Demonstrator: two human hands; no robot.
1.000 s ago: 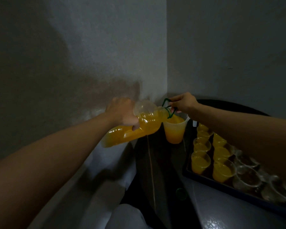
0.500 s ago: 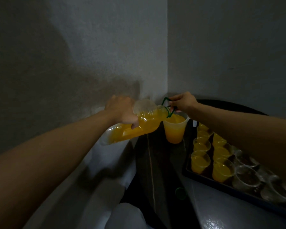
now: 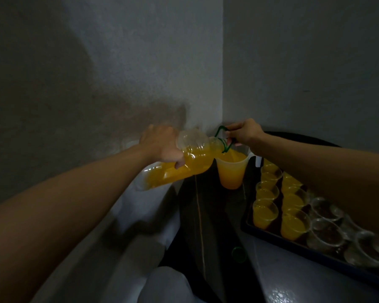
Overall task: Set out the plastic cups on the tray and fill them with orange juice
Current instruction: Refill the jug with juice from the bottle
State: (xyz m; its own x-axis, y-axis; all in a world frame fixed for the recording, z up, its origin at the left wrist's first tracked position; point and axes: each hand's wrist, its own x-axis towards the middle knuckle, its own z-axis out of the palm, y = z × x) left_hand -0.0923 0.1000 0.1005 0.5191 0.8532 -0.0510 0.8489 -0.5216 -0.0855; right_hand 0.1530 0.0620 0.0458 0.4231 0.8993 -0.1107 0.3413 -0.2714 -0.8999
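The left hand [image 3: 160, 143] has its grip wrapped over the body of a clear bottle [image 3: 195, 162] of orange juice, with the fingers curled round it and the thumb underneath. The bottle lies tilted, its mouth to the right over the rim of a large plastic cup [image 3: 231, 171]. The right hand [image 3: 245, 132] has its grip pinched tight on the green loop handle [image 3: 220, 130] at the bottle's neck. The large cup stands on the dark tabletop [image 3: 217, 215], nearly full, just left of the tray [image 3: 293, 243]. On the tray, the two left rows are filled cups [image 3: 265, 213] and the rows to their right are empty cups [image 3: 326, 235]. A green cap [image 3: 239, 254] lies on the tabletop nearer the camera, apart from the tray.
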